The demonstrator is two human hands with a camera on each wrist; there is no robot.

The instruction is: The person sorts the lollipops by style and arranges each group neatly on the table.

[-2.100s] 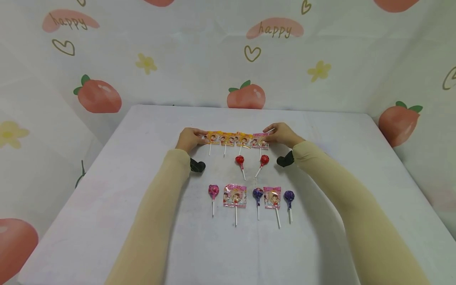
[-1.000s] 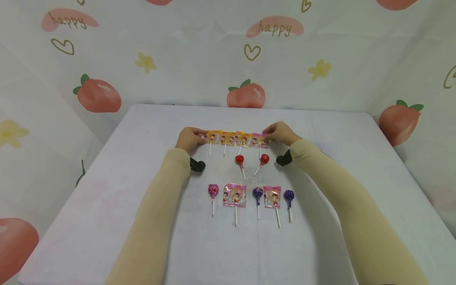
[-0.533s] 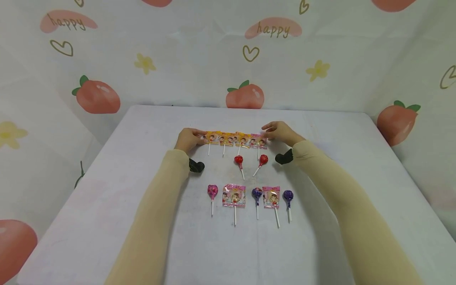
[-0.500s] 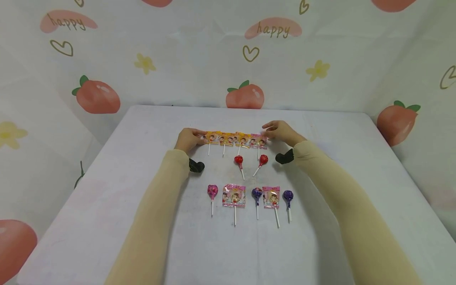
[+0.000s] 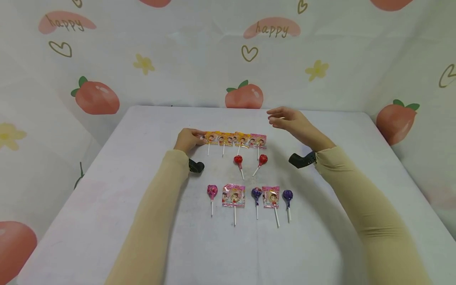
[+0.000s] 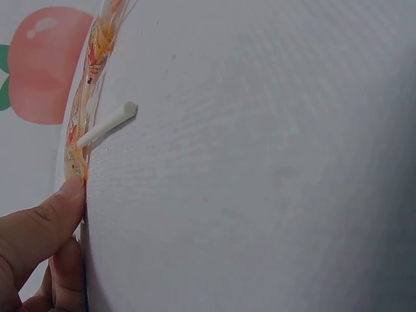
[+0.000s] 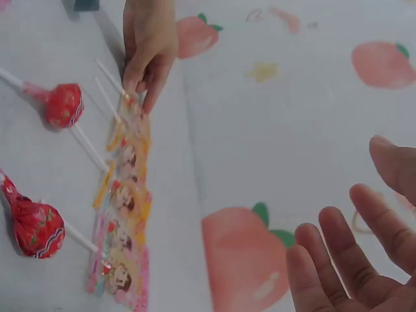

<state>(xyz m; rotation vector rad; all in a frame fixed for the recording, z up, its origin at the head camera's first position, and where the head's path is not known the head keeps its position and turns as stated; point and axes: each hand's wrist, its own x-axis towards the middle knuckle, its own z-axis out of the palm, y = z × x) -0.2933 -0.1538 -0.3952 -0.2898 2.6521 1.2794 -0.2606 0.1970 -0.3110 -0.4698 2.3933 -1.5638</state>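
Observation:
In a side-by-side row lie several flat-packed lollipops: orange-wrapped ones, such as the middle one, and a pink-wrapped lollipop at the right end. My left hand pinches the outer edge of the leftmost orange-wrapped lollipop. The left wrist view has the thumb on that wrapper, its white stick pointing out. My right hand is raised beyond the pink end, holding nothing; its fingers spread apart in the right wrist view. Two red ball lollipops lie just in front of the row.
Nearer on the white table is a second row: a pink ball lollipop, a wide pink-wrapped one, a purple one, a smaller pink-wrapped one and another purple one. A peach-printed cloth hangs behind.
My right hand has let go of the pink-wrapped lollipop and moved up and to the right, away from the row. My left hand stays at the row's left end.

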